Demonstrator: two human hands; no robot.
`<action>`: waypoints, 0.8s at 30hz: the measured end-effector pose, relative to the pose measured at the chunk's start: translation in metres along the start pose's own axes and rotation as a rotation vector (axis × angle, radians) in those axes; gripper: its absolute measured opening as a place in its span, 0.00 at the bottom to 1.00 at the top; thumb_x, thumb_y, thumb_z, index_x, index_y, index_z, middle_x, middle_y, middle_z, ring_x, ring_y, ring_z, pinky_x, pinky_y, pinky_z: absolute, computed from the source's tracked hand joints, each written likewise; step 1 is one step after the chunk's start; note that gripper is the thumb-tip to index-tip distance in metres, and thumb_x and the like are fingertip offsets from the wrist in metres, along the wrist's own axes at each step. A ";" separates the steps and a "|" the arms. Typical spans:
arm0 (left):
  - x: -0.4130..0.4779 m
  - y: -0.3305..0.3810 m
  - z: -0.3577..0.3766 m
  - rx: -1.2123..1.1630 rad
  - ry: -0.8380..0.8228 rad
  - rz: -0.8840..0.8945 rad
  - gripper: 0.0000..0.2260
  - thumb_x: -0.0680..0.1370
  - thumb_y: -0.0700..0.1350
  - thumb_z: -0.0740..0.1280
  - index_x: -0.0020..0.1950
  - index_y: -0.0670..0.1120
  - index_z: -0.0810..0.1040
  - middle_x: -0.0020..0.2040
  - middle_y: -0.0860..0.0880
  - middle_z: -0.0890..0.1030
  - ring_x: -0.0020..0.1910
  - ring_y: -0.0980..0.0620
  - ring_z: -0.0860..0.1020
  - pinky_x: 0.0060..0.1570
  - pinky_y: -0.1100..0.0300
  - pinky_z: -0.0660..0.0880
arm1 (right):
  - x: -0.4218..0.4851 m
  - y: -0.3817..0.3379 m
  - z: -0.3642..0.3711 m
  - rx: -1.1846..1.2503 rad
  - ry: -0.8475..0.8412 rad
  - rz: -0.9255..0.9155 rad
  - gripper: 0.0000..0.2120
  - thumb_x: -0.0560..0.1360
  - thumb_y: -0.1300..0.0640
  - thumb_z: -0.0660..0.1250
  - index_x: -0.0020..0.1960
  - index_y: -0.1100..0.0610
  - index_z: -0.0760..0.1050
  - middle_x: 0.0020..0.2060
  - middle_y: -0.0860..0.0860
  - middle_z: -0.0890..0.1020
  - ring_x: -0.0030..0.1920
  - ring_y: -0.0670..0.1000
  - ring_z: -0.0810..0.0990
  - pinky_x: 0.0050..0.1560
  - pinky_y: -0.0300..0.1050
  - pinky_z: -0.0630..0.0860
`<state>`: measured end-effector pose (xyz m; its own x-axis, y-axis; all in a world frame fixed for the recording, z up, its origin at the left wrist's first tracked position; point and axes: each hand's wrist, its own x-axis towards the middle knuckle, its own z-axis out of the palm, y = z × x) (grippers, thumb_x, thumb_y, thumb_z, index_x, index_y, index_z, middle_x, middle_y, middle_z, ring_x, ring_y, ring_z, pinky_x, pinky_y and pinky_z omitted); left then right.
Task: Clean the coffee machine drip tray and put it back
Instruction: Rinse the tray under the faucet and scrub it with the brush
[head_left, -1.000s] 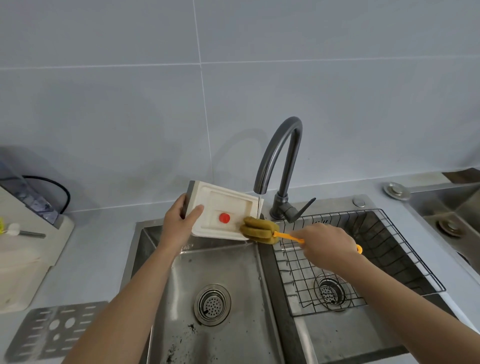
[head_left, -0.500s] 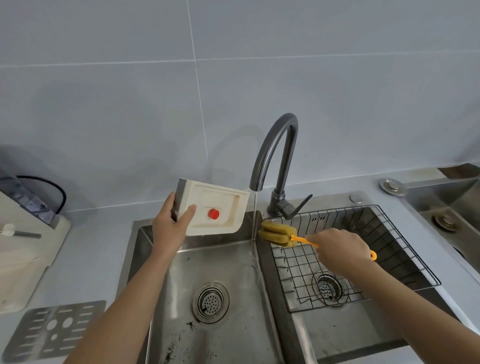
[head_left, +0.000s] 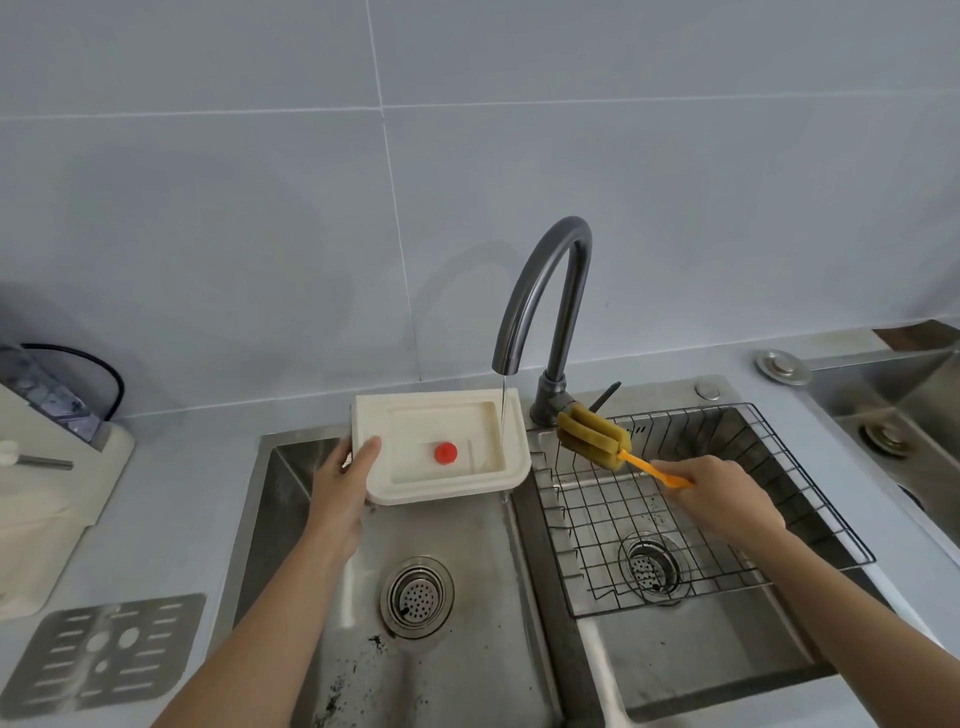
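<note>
My left hand (head_left: 340, 480) grips the left end of the cream drip tray (head_left: 410, 478), held open side up over the left sink basin. A red float (head_left: 445, 452) sits inside it. A thin stream of water from the dark faucet (head_left: 545, 291) falls into the tray's right side. My right hand (head_left: 719, 496) holds the orange handle of a sponge brush (head_left: 595, 436), whose olive sponge head hovers just right of the tray, near the faucet base. The metal drip grate (head_left: 104, 654) lies on the counter at lower left. The cream coffee machine (head_left: 36, 499) stands at the left edge.
The left basin (head_left: 291, 519) has a round drain (head_left: 416, 597) and dark coffee specks near the front. The right basin holds a black wire rack (head_left: 675, 519). Another sink (head_left: 893, 415) lies at the far right. A black cable (head_left: 104, 369) runs behind the machine.
The tray has tipped from facing me to open side up and moved right under the running water. The sponge brush has drawn back to the right, off the tray.
</note>
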<state>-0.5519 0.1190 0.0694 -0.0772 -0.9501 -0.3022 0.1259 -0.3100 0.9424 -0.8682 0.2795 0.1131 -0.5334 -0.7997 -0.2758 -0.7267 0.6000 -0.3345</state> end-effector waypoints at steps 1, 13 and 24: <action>-0.001 -0.001 0.001 -0.007 -0.004 -0.016 0.13 0.76 0.45 0.65 0.60 0.47 0.74 0.47 0.49 0.81 0.48 0.47 0.78 0.51 0.45 0.72 | 0.001 0.004 0.003 0.014 -0.011 0.009 0.16 0.76 0.55 0.60 0.60 0.40 0.75 0.28 0.46 0.78 0.25 0.46 0.71 0.25 0.39 0.67; -0.006 -0.008 0.013 -0.098 -0.046 -0.111 0.02 0.76 0.43 0.65 0.45 0.50 0.76 0.43 0.50 0.81 0.43 0.52 0.79 0.39 0.57 0.76 | 0.009 0.032 0.049 0.179 -0.080 0.151 0.15 0.75 0.60 0.63 0.61 0.53 0.76 0.29 0.48 0.77 0.24 0.45 0.68 0.24 0.35 0.64; -0.009 -0.005 0.014 -0.089 -0.076 -0.096 0.04 0.76 0.43 0.64 0.47 0.51 0.77 0.45 0.49 0.81 0.43 0.52 0.79 0.33 0.60 0.78 | 0.021 0.022 0.091 0.373 -0.062 0.206 0.16 0.75 0.63 0.62 0.61 0.56 0.76 0.28 0.50 0.76 0.25 0.46 0.70 0.24 0.37 0.67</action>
<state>-0.5658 0.1298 0.0690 -0.1672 -0.9114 -0.3759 0.2017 -0.4048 0.8919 -0.8557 0.2780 0.0177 -0.6157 -0.6661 -0.4210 -0.3948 0.7232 -0.5667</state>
